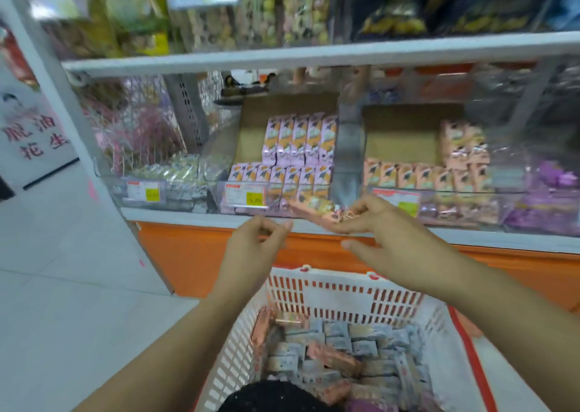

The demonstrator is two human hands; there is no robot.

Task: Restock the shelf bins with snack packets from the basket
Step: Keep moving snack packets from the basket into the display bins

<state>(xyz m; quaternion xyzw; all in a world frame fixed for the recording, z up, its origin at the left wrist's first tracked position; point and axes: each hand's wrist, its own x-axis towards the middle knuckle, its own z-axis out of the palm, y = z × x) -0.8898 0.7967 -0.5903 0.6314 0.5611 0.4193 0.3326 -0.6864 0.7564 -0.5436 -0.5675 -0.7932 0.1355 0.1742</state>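
Observation:
My right hand (386, 223) grips a pink snack packet (314, 209) and holds it just in front of the clear shelf bins. It hangs level with the gap between the bin of lilac packets (298, 148) and the bin of peach-pink packets (439, 173). My left hand (260, 239) floats a little lower and to the left, fingers loosely curled and apart, with nothing in it. Below both hands stands a white and red basket (339, 298), which holds several pale blue and pink packets (345, 349).
The shelf edge (188, 215) sits above an orange base panel (188, 254). More clear bins of wrapped snacks stand at the left (163, 173) and far right (546, 198). An upper shelf (314, 55) carries bagged goods. White tiled floor (62, 254) lies to the left.

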